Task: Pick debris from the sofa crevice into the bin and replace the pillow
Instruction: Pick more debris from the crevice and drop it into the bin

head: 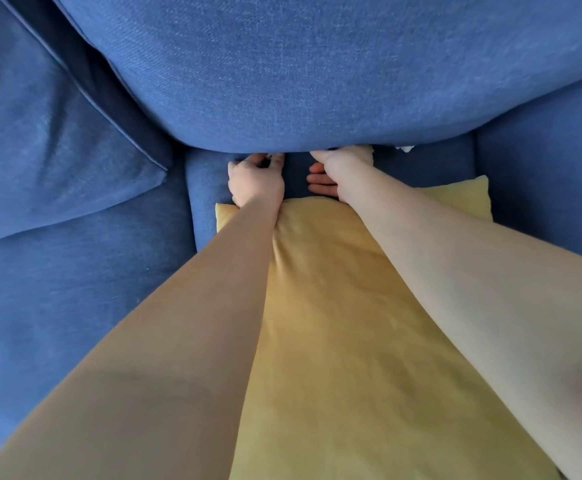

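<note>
My left hand [256,183] is at the crevice under the blue back cushion [300,81], its fingers curled around a small pale bit of debris [276,156]. Beside it, my right hand [333,173] also reaches the crevice, fingers spread, with nothing visible in them. A crumpled white piece [365,153] lies against the back of that hand at the cushion's edge. Another white scrap [405,148] peeks out of the crevice further right. The yellow pillow [334,323] lies flat on the seat beneath both forearms. The bin is out of view.
The blue seat cushion [75,306] spreads to the left. A second blue back cushion [40,150] leans at the left. The sofa's right side [542,168] rises next to the pillow.
</note>
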Tool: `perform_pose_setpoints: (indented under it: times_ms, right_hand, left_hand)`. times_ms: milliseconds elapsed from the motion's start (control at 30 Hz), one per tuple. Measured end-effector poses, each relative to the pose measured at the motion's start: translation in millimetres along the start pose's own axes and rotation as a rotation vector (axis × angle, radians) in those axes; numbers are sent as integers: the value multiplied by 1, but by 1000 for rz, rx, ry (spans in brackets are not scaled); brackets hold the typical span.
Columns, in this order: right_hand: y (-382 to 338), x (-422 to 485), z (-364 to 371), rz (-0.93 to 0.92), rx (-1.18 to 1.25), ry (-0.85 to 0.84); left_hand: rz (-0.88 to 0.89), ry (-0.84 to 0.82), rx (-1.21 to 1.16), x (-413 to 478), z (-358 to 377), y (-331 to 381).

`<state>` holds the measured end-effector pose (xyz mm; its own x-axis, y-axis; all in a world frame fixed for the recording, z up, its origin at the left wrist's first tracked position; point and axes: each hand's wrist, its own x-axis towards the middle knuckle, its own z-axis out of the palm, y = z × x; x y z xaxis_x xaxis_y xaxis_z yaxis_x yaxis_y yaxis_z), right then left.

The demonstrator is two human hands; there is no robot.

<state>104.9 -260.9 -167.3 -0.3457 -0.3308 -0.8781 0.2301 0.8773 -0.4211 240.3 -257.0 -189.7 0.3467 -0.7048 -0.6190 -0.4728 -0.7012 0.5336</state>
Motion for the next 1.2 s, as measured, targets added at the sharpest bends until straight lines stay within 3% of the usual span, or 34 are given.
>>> perform_pose_setpoints:
  times_ms: [233, 400, 567, 967, 1200]
  right_hand:
    - [3, -46, -45, -106, -11, 24]
    - [19, -92, -99, -288, -27, -6]
    - [42, -137, -156, -374, 105, -81]
    - [172, -243, -343, -478, 198, -15]
    - [278, -281, -462, -455, 288, 141]
  left_hand:
    - [119, -33, -154, -54, -41, -3]
    - [226, -35, -88, -111, -59, 10]
    - [376, -42, -58, -177, -57, 33]
    - [465, -267, -120, -391, 31, 3]
    - [477, -420, -37, -505, 102, -44]
